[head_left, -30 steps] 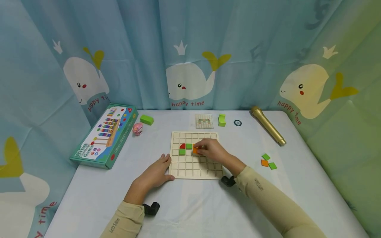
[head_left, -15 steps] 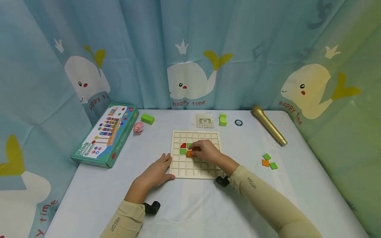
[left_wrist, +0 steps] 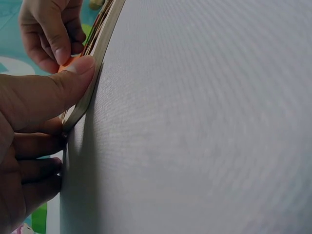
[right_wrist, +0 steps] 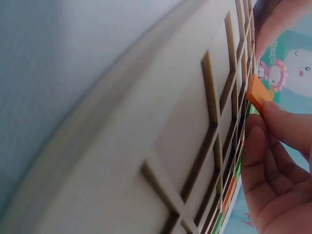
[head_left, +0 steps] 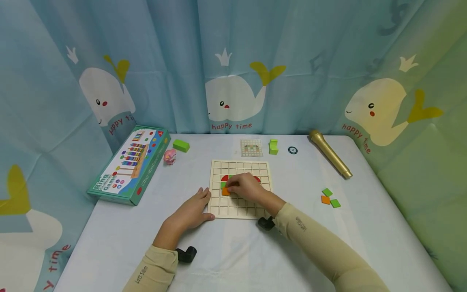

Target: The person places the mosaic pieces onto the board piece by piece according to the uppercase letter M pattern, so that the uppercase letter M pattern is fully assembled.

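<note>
A pale wooden grid board lies mid-table. My right hand is over it, pinching an orange square tile between thumb and fingertips. In the right wrist view the tile tilts up from the grid. Just behind it on the board are a red quarter-round tile and a green square tile; a second red tile peeks out beyond my knuckles. Other tiles are hidden by the hand. My left hand rests at the board's left side, thumb against the front corner.
Right of the board lie two green tiles and an orange one. Behind are a pattern card, a green block, a round chip and a gold microphone. Leftward: another green block, pink toy, game box.
My right hand has carried the orange tile leftward and slightly nearer across the board, uncovering the red tile on the right. My left hand stays at the board's edge.
</note>
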